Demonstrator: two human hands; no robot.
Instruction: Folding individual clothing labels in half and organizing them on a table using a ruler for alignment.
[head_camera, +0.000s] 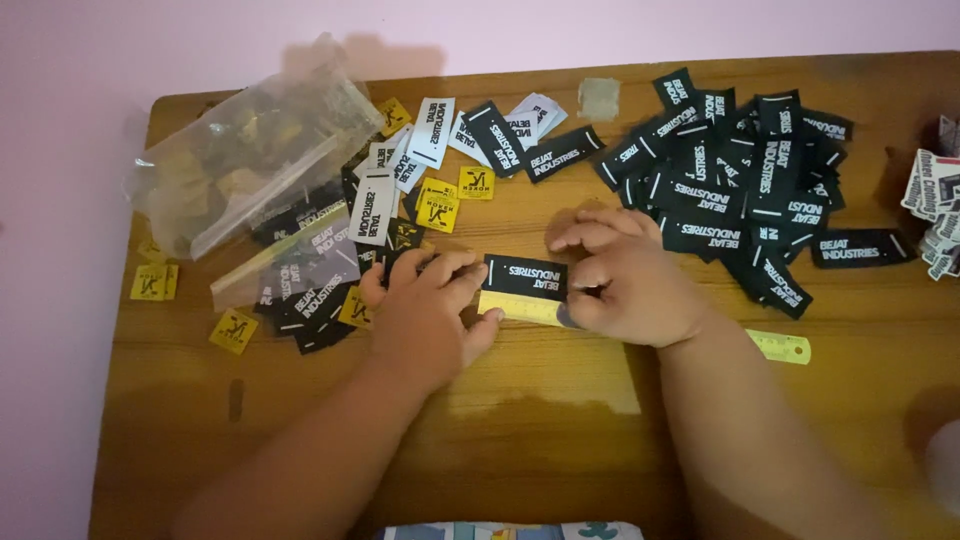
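Black woven label (525, 276) with white lettering, flat on wooden worktop (540, 400), lying against yellow ruler (520, 308). Pinned between left hand (428, 310) pressing its left end and right hand (625, 280) pinching its right end. Beyond: black label heap (740, 190) right, clear plastic bag (250, 150) and yellow tags (437, 210) left.

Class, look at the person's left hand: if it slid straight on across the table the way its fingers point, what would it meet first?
Probably the left hand would meet the yellow square tags first, then the white labels; depth is uncertain.
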